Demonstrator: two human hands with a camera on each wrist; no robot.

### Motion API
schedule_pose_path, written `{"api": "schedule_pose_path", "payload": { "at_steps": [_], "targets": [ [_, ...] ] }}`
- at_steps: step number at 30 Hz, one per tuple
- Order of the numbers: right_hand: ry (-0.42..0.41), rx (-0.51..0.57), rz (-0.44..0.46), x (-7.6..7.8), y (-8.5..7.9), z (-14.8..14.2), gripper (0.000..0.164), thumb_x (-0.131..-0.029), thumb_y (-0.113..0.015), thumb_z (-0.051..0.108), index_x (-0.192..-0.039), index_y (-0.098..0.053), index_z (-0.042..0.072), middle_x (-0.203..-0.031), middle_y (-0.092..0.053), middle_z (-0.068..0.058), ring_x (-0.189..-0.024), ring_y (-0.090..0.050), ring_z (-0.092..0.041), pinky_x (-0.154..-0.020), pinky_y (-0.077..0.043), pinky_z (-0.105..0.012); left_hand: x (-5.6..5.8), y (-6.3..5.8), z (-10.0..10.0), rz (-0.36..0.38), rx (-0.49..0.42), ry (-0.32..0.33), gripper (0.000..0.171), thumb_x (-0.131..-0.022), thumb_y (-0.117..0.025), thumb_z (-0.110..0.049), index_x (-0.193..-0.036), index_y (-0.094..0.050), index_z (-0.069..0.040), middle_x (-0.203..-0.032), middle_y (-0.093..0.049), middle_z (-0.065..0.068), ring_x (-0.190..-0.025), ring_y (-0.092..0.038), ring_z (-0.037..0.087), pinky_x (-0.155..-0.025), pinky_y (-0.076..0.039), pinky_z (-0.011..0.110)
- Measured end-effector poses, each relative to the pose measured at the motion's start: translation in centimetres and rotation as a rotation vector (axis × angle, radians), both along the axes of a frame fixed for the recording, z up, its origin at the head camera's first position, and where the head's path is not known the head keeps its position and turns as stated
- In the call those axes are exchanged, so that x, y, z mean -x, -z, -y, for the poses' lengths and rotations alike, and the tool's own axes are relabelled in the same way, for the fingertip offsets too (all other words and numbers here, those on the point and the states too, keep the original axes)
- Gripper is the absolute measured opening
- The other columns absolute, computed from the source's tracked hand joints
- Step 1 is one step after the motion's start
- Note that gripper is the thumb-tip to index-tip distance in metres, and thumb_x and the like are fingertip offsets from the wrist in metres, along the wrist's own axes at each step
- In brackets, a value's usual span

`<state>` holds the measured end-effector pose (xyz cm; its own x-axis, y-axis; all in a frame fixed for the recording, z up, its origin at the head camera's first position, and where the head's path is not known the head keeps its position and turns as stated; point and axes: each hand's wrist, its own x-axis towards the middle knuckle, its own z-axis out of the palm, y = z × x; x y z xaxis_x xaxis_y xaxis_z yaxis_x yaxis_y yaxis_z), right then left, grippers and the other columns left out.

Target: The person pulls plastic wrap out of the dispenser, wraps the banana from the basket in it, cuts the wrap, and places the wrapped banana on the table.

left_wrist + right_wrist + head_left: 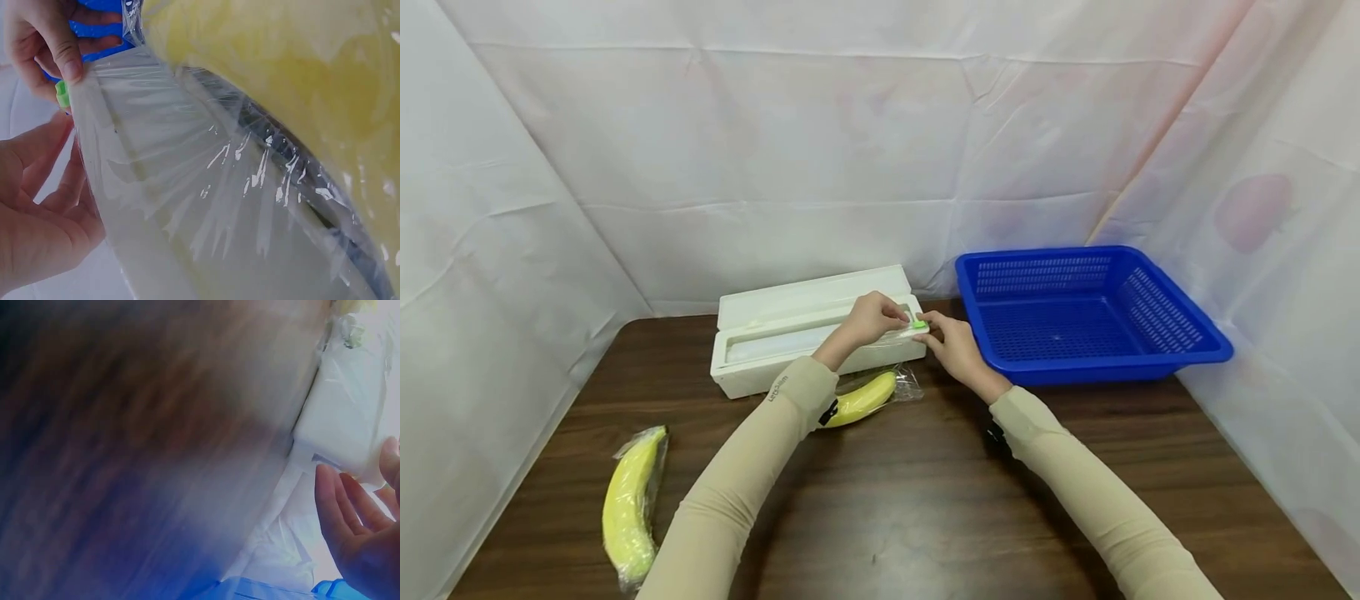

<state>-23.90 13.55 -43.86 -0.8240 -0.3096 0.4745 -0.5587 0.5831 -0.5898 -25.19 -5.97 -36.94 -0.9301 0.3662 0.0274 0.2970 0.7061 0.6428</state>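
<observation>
A long white cling film box [820, 367] lies near the back of the table, its lid raised and a film roll inside. My right hand [957, 346] grips its right end, thumb on the corner beside a green slider cutter [62, 94]. Close to that slider are the fingertips of my left hand [870, 318]; whether they pinch it or the film is unclear. Clear film [187, 169] stretches over the box edge toward a banana [861, 402] in front, partly hidden by the left sleeve. In the right wrist view, the right fingers [334, 506] meet the box end.
A blue plastic basket [1093, 367] stands to the right, close to my right hand. Another banana [628, 508], wrapped in film, lies at the left front of the brown wooden table [917, 517]. White curtains [820, 158] hang behind and at both sides.
</observation>
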Motion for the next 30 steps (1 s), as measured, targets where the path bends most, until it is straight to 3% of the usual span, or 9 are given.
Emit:
{"api": "schedule_pose_path", "payload": {
  "at_steps": [7, 17, 22, 30],
  "targets": [
    [-0.003, 0.012, 0.01, 0.0, 0.1, 0.2, 0.038, -0.096, -0.078, 0.012, -0.13, -0.07, -0.003, -0.104, -0.078, -0.02, -0.088, -0.076, -0.033, -0.077, -0.06, -0.048, 0.0, 0.5, -0.3, 0.013, -0.067, 0.012, 0.013, -0.096, -0.08, -0.015, -0.103, -0.084, -0.003, -0.106, -0.081, 0.011, -0.1, -0.072, 0.028, -0.08, -0.058, 0.036],
    [0.0, 0.045, 0.031, -0.1, 0.1, 0.1, 0.039, -0.095, -0.078, 0.009, -0.13, -0.069, -0.004, -0.105, -0.078, -0.021, -0.09, -0.077, -0.035, -0.077, -0.062, -0.047, 0.7, 1.3, 0.0, -0.074, -0.066, 0.059, 0.015, -0.096, -0.08, -0.016, -0.101, -0.084, -0.002, -0.102, -0.081, 0.012, -0.075, -0.063, 0.014, -0.064, -0.047, 0.023],
    [-0.006, 0.059, 0.039, 0.0, 0.3, 0.0, 0.036, -0.095, -0.078, 0.009, -0.128, -0.068, -0.004, -0.104, -0.077, -0.022, -0.09, -0.077, -0.035, -0.076, -0.063, -0.047, 0.6, 1.2, 0.1, -0.103, -0.012, 0.099, 0.014, -0.099, -0.076, -0.016, -0.1, -0.082, -0.003, -0.101, -0.08, 0.011, -0.078, -0.069, 0.018, -0.07, -0.053, 0.027],
    [-0.025, 0.094, 0.095, 0.3, 0.3, 0.1, 0.029, -0.097, -0.076, 0.008, -0.121, -0.066, -0.004, -0.117, -0.075, -0.025, -0.098, -0.077, -0.037, -0.074, -0.064, -0.044, 0.5, 1.4, 0.3, -0.128, 0.036, 0.097, 0.013, -0.1, -0.075, -0.015, -0.101, -0.082, -0.004, -0.103, -0.081, 0.011, -0.095, -0.075, 0.026, -0.085, -0.059, 0.038]
  ]
}}
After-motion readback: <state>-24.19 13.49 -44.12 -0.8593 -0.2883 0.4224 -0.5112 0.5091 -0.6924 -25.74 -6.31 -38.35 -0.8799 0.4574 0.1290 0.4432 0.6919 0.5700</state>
